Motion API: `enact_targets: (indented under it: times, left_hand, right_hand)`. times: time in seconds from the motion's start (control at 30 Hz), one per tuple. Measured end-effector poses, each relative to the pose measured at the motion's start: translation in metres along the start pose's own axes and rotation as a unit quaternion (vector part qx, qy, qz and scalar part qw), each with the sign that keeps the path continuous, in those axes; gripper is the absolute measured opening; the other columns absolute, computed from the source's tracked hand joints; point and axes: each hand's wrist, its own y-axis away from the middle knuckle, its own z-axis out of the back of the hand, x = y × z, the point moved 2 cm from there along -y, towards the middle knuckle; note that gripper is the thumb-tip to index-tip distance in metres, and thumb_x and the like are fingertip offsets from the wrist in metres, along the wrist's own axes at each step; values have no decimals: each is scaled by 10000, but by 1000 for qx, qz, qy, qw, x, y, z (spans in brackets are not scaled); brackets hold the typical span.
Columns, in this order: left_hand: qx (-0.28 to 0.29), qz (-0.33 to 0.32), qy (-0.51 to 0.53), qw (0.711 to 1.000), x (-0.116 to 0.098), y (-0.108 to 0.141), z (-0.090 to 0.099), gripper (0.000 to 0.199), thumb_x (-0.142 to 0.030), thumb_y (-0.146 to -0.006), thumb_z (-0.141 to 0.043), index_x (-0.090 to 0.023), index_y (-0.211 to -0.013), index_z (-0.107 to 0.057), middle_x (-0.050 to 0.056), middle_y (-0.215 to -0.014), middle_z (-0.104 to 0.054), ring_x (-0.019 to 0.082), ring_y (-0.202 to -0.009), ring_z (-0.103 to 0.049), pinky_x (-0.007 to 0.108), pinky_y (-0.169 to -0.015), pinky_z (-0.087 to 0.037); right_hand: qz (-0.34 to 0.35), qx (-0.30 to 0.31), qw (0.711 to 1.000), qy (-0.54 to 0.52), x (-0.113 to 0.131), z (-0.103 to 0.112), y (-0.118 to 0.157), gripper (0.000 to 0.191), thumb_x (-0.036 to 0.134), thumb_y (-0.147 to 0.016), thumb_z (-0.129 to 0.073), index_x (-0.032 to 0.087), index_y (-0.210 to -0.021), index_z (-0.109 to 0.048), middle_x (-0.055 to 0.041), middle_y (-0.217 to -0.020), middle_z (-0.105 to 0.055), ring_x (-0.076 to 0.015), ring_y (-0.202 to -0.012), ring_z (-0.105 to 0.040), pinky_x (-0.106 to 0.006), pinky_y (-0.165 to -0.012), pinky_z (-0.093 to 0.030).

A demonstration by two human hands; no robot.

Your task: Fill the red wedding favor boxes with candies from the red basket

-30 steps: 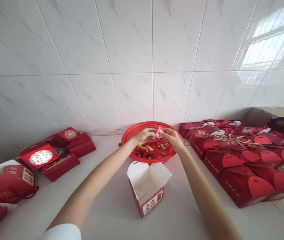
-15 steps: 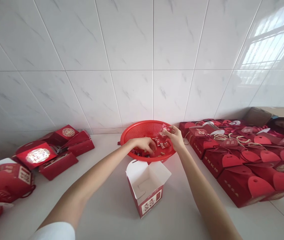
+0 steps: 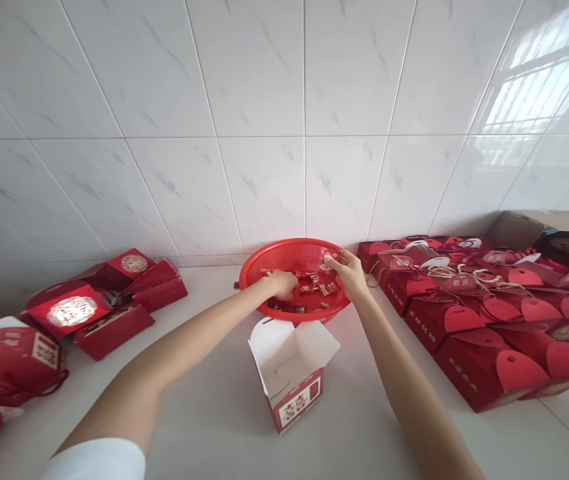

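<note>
A red plastic basket (image 3: 294, 245) with wrapped candies (image 3: 317, 285) in it stands against the tiled wall. My left hand (image 3: 283, 285) is inside the basket at its left part, fingers curled down among the candies; what they hold, if anything, is hidden. Over the basket's right rim, my right hand (image 3: 348, 270) pinches pink-and-red wrapped candy (image 3: 328, 259) between thumb and fingers. In front of the basket stands an open red box (image 3: 291, 393), its white flaps spread and its white inside showing no contents.
Rows of closed red boxes (image 3: 469, 347) with cords fill the right side. Behind them is a brown cardboard box (image 3: 524, 227). More red boxes (image 3: 114, 327) lie on the left. White tiles (image 3: 264, 187) rise behind the basket.
My left hand has moved left inside the basket, uncovering candies in the middle, and its fingers are more curled. My right hand still holds the candy at nearly the same spot.
</note>
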Motion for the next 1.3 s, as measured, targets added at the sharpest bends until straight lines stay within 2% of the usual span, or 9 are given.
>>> enact_targets:
  times: [0.13,0.33,0.4,0.5,0.6,0.77,1.0,1.2,1.3]
  left_hand:
    - [-40,18,24,999,6,8,17,153,-348,-696,-749,-208,-748,-720,46,-784,-692,210,-735,-606,288,-688,-460]
    - [-59,18,81,995,8,18,24,328,-415,-874,-542,-172,-908,-760,52,-820,-724,164,-649,-576,269,-606,-433]
    - [-50,19,77,996,8,18,22,283,-379,-839,-576,-187,-914,-770,46,-837,-735,165,-653,-583,266,-608,-435]
    - [-24,19,47,998,5,17,19,186,-264,-690,-687,-226,-847,-778,33,-882,-750,183,-723,-621,252,-635,-443]
    - [15,30,6,999,2,17,13,171,-219,-561,-756,-233,-731,-759,37,-784,-728,201,-684,-616,264,-618,-440]
    - [53,26,-84,995,-6,18,7,445,-233,-441,-843,-270,-877,-757,21,-763,-695,201,-659,-594,272,-636,-467]
    - [77,25,-116,990,-11,15,1,357,-178,-449,-833,-229,-776,-699,19,-678,-628,202,-600,-578,317,-628,-492]
    - [72,34,-42,996,-5,12,-6,221,-149,-469,-808,-209,-589,-633,-8,-512,-567,170,-511,-536,285,-568,-463]
    - [77,34,-15,996,0,17,-1,116,-209,-551,-772,-217,-575,-658,2,-519,-597,176,-512,-543,282,-559,-441]
  right_hand:
    - [0,-2,1000,4,0,1,0,356,419,-596,-852,205,-783,-637,-19,-776,-706,-194,-744,-685,-342,-713,-556]
    - [-1,9,1000,16,-1,1,-1,377,450,-591,-856,208,-787,-644,-15,-748,-689,-208,-736,-683,-351,-700,-554]
    - [1,13,1000,18,-2,1,-1,374,454,-599,-849,210,-802,-651,-12,-740,-683,-209,-729,-680,-354,-702,-555]
    - [3,15,1000,22,-2,1,-1,355,442,-609,-838,212,-805,-651,-5,-724,-672,-199,-700,-671,-356,-701,-555]
    - [6,17,999,27,-3,0,-1,329,431,-622,-826,215,-790,-645,-5,-728,-669,-199,-703,-673,-357,-704,-552]
    - [12,18,999,34,-4,-1,-2,311,438,-642,-808,214,-773,-636,-6,-735,-675,-197,-716,-678,-351,-708,-548]
    - [20,19,999,43,-2,0,0,308,423,-645,-807,209,-777,-629,-2,-731,-672,-183,-702,-657,-327,-680,-537]
    - [22,22,998,52,-1,0,0,305,420,-648,-803,208,-768,-619,-4,-728,-675,-189,-708,-653,-328,-672,-530]
    - [23,23,998,54,-1,-1,0,308,427,-650,-802,214,-740,-598,2,-707,-656,-183,-686,-637,-321,-651,-513]
